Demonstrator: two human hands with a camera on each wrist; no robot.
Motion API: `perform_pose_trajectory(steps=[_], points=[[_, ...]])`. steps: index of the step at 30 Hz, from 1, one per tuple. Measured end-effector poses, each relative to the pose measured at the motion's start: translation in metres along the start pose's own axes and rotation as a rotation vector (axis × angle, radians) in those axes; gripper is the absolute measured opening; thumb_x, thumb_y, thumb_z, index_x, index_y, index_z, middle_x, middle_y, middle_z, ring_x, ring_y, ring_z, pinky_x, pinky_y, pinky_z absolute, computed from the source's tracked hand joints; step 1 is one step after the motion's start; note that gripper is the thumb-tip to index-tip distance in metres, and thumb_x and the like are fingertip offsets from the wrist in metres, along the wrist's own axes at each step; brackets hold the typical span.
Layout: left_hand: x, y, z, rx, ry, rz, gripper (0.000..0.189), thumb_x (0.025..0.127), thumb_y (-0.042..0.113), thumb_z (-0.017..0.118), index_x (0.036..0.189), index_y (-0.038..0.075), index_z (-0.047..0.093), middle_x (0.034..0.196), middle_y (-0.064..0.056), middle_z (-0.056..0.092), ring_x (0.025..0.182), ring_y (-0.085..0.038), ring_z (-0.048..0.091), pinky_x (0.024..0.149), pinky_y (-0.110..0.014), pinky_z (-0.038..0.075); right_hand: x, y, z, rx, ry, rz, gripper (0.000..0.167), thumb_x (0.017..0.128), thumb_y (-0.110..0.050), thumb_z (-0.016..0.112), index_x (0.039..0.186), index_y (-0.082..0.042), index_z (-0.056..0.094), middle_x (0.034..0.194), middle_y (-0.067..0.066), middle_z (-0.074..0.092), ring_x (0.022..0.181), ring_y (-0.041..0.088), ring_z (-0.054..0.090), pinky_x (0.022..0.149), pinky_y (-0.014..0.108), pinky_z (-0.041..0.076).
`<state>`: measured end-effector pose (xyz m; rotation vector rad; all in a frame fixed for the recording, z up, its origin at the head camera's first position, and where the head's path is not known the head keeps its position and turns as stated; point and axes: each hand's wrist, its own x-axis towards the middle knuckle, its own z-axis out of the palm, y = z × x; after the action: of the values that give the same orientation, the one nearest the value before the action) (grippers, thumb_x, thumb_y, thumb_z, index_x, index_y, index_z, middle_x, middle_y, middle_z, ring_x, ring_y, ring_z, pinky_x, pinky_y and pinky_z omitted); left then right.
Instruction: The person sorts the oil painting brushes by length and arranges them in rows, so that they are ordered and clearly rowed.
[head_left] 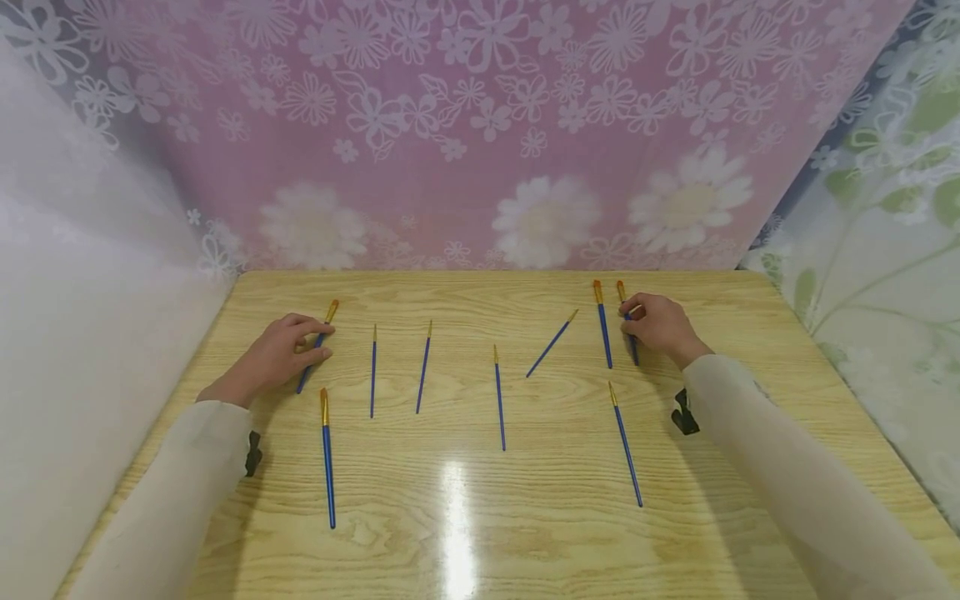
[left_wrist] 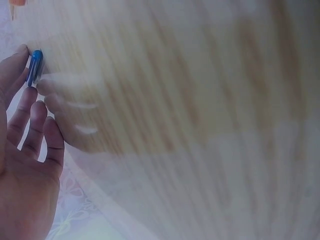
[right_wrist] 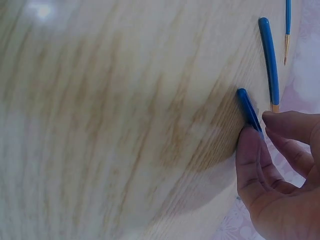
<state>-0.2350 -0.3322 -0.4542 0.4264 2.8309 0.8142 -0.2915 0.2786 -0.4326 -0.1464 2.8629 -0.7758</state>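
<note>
My left hand (head_left: pixel 279 354) reaches over a flat-tipped blue paintbrush (head_left: pixel 302 382) at the table's left. Its thumb and index finger are spread apart across the handle, which shows between them. In the left wrist view the handle end (left_wrist: pixel 35 65) stands by the fingertips, and the other fingers are loosely bent. At the far right, my right hand (head_left: pixel 660 323) pinches another flat-tipped blue paintbrush (head_left: pixel 635 354) between thumb and index finger. The right wrist view shows this brush's handle (right_wrist: pixel 247 104) sticking out past the thumb, its bristle end hidden by the hand.
A wide paintbrush (head_left: pixel 604 333) lies just left of my right hand, a thin one (head_left: pixel 626 450) nearer me. Another wide brush (head_left: pixel 327 467) lies below my left hand. Several thin brushes, one slanted (head_left: pixel 551 344), lie mid-table (head_left: pixel 390 500). A flowered curtain (head_left: pixel 450 167) hangs behind.
</note>
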Motion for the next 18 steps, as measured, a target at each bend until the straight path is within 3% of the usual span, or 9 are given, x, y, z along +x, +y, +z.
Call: perform_pose_trajectory(steps=[5,11,18], points=[[0.001,0.000,0.000,0.001,0.001,0.000,0.049,0.111,0.025,0.067,0.155,0.004,0.060,0.157,-0.032,0.044,0.128,-0.058,0.060,0.106,-0.070,0.053,-0.004,-0.002,-0.001,0.012,0.025,0.005,0.035,0.110,-0.016,0.063,0.136,0.006,0.064,0.129,0.034,0.067,0.091,0.037,0.072,0.078,0.047,0.059],[0.002,-0.001,0.000,0.007,0.002,-0.002,0.049,0.111,0.026,0.067,0.155,0.005,0.059,0.158,-0.031,0.044,0.129,-0.057,0.060,0.106,-0.069,0.053,-0.011,-0.010,-0.001,0.026,0.113,-0.037,0.036,0.112,-0.020,0.061,0.135,0.007,0.064,0.127,0.032,0.066,0.105,0.046,0.066,0.087,0.059,0.054],[0.001,-0.001,0.001,0.020,0.004,0.003,0.049,0.111,0.025,0.067,0.155,0.004,0.060,0.158,-0.033,0.044,0.128,-0.058,0.060,0.106,-0.070,0.053,-0.018,-0.029,0.007,0.056,0.151,-0.128,0.034,0.111,-0.021,0.064,0.133,0.005,0.067,0.119,0.025,0.072,0.107,0.042,0.069,0.086,0.055,0.057]])
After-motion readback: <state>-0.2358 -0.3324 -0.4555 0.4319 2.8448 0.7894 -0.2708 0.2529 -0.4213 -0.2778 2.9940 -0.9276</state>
